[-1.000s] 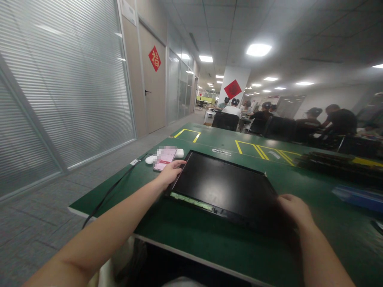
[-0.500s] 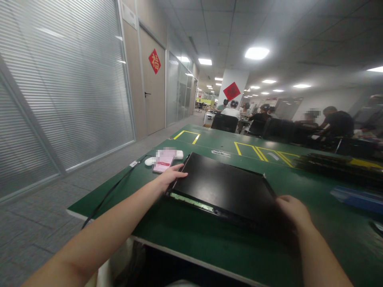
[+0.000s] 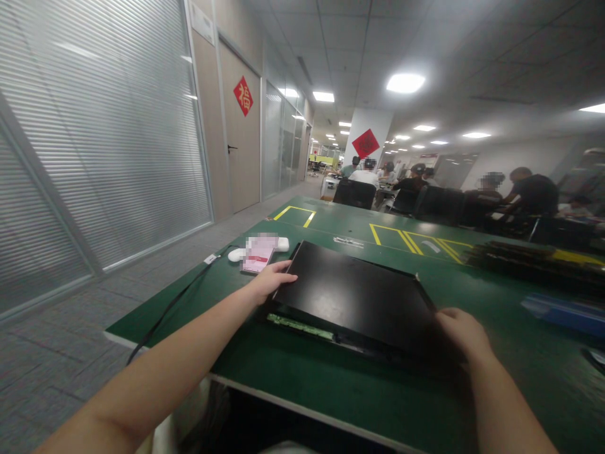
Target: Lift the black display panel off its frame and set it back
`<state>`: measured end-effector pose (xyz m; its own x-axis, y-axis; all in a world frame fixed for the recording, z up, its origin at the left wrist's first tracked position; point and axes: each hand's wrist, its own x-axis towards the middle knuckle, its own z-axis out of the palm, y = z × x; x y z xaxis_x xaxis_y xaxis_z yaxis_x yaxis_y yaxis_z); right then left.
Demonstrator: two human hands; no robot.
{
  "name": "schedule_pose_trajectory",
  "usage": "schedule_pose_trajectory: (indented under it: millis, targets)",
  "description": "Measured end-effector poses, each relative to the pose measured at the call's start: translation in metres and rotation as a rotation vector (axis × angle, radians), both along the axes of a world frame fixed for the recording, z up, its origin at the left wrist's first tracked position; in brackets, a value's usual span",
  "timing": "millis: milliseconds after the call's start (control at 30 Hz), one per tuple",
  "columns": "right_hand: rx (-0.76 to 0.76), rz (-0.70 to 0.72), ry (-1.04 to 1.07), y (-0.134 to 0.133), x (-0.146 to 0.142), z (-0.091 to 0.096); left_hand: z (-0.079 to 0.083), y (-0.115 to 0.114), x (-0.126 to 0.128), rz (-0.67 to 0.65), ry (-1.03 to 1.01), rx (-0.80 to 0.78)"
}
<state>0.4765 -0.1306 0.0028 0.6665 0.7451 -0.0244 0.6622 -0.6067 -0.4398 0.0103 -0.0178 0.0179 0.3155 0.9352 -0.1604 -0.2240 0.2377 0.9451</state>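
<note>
I have one black display panel (image 3: 352,296) lying on the green counter (image 3: 293,372), its near edge slightly raised, not yet lifted clear. My left hand (image 3: 270,282) grips its left edge; my right hand (image 3: 466,334) clasps the near right corner. Just beyond my left grip lie one phone (image 3: 258,257) and one white mouse (image 3: 236,254).

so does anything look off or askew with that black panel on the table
The black panel lies skewed to the green table edge, both hands on its corners: left hand, right hand. A green circuit strip shows bare along its near edge. No cracks or spills visible.
</note>
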Motion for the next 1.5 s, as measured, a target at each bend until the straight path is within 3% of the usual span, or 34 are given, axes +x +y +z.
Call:
schedule_pose_trajectory:
  millis: [833, 1200, 1500]
  targets:
    - [0.009, -0.006, -0.015, -0.001, -0.003, 0.001, 0.007, -0.003, -0.001, -0.018, 0.046, 0.106]
    - [0.031, -0.018, -0.023, -0.003, -0.007, 0.005, 0.002, 0.001, -0.003, -0.033, 0.001, 0.124]
    - [0.043, -0.011, -0.002, -0.003, -0.008, 0.004, 0.011, -0.006, -0.001, -0.051, -0.02, 0.158]
